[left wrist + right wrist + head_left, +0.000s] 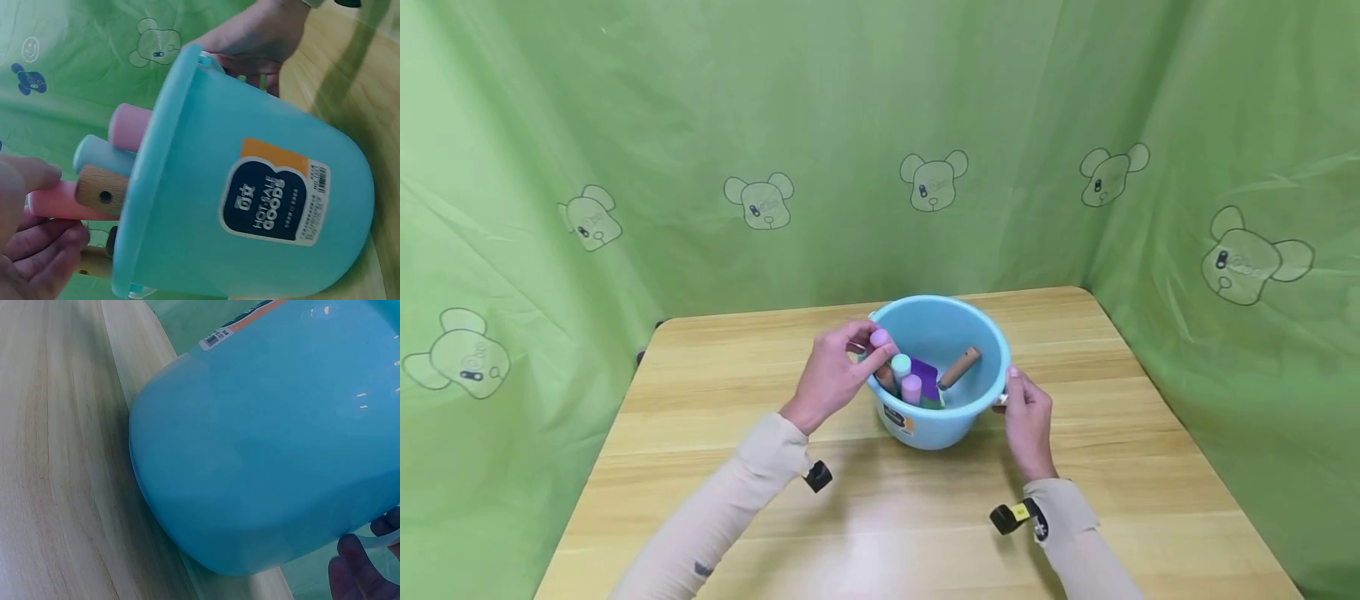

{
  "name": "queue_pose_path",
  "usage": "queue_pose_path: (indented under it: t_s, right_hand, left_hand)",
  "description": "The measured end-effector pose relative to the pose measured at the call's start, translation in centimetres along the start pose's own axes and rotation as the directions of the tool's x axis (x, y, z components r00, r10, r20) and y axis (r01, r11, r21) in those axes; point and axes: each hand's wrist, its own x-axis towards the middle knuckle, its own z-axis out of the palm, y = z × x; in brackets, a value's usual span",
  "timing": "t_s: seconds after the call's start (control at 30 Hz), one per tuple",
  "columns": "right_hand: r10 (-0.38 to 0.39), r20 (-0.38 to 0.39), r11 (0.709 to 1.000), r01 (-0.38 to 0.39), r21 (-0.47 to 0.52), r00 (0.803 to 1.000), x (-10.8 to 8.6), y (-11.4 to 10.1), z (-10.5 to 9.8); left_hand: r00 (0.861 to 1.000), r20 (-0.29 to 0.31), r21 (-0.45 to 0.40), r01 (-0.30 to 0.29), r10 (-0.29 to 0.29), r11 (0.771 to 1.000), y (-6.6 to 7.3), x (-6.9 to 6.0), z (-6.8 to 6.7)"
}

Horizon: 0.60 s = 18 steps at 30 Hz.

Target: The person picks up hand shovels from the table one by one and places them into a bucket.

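Note:
A light blue bucket (938,427) stands on the wooden table with several handles upright inside it. My left hand (838,367) pinches the top of a pink cylindrical handle (59,201) between thumb and fingers at the left rim; its lower end is hidden in the bucket. Close by are a pale teal handle (901,365), a second pink handle (912,388) and a wooden handle (103,189) with a hole. At the bucket's right side, my right hand (1028,417) grips the bucket's carrying handle (379,540).
Inside the bucket, a brown handle (961,367) leans against the right wall beside a purple piece (927,377). The wooden table (715,400) extends around the bucket. Green curtains (850,100) hang behind and at both sides.

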Motion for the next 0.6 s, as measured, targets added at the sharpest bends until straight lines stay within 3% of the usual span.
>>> queue_pose_path:
  t_s: [0.13, 0.33, 0.6]
  right_hand:
    - [0.004, -0.003, 1.000, -0.004, 0.001, 1.000, -0.1, 0.0, 0.1]
    - [0.009, -0.006, 1.000, -0.009, 0.005, 1.000, -0.1, 0.2, -0.1]
    - [0.007, -0.026, 1.000, -0.008, -0.024, 1.000, 0.6, 0.3, -1.0]
  left_hand:
    - [1.000, 0.018, 0.111, -0.018, 0.016, 0.994, -0.2, -0.1, 0.1]
    - [1.000, 0.017, 0.172, -0.023, 0.020, 0.985, -0.4, -0.1, 0.6]
    - [0.995, -0.029, 0.177, 0.104, -0.101, 0.979, -0.8, 0.2, 1.8]
